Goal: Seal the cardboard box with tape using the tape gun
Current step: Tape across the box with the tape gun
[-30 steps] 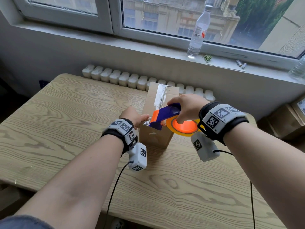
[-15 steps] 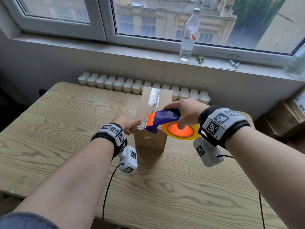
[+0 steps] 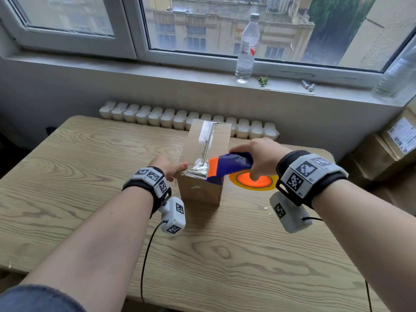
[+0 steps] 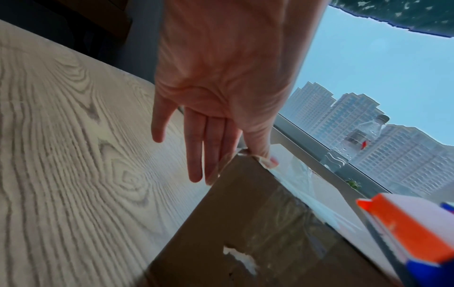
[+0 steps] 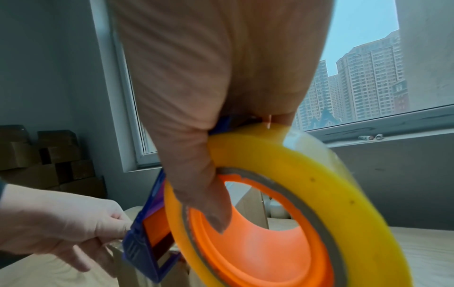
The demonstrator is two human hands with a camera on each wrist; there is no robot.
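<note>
Since a second ago, the tape gun (image 3: pixel 227 166) has stayed at the near top edge of the cardboard box (image 3: pixel 203 176).
Right hand (image 3: pixel 262 155) wraps the gun's handle, thumb through the yellow tape roll (image 5: pixel 290 174). Left hand (image 3: pixel 167 165) has straight fingers against the box's left side, thumb pressing clear tape (image 3: pixel 198 171) onto the near corner. Box stands on the wooden counter (image 3: pixel 90 176).
</note>
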